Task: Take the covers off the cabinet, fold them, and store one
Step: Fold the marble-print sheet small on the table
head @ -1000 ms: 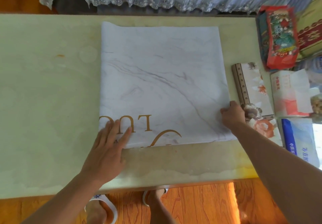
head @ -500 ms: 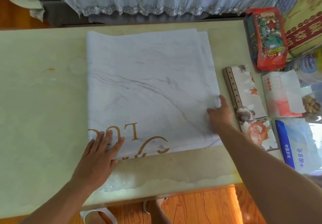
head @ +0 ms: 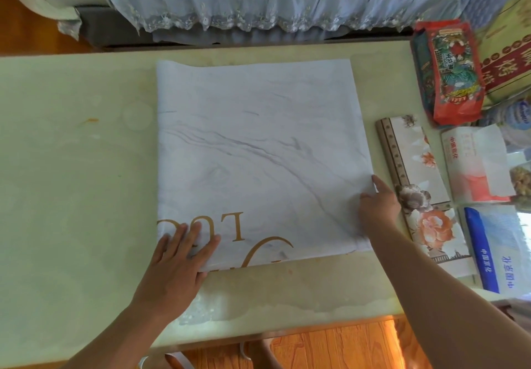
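Folded white marble-print cover (head: 258,156) with gold lettering, flat and square on the pale tabletop (head: 71,182).

On my feed I see a pale cream table (head: 71,196) with an orange stain (head: 91,120). Along its right side lie a floral tissue box (head: 413,185), a red snack bag (head: 451,72), a white tissue pack (head: 474,164) and a blue-and-white packet (head: 494,251). Beyond the table hangs a lace-trimmed lavender bedspread (head: 287,4); below it I see wood flooring (head: 330,348).
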